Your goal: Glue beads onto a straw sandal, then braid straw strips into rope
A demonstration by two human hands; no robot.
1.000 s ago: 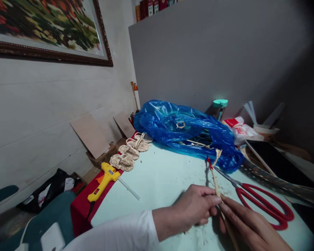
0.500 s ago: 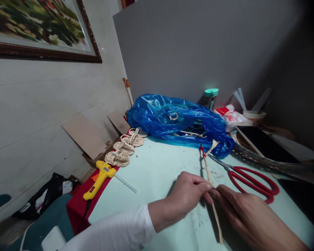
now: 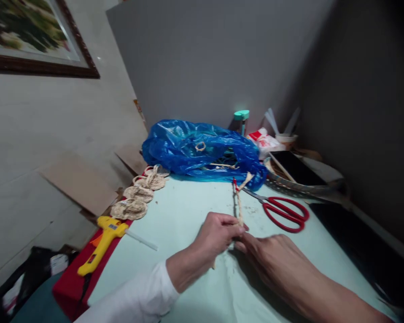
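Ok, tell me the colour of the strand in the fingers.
The strand is pale beige, seen best in the head view.

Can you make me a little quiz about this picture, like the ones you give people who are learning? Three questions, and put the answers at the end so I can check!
1. True or false: the yellow glue gun lies closer to the round woven pieces than the red-handled scissors do.
2. What is the left hand pinching?
A) a paintbrush
B) a sheet of cardboard
C) a pale twisted strand
3. Fill in the gap: the big crumpled plastic bag is coloured ____.

Key:
1. True
2. C
3. blue
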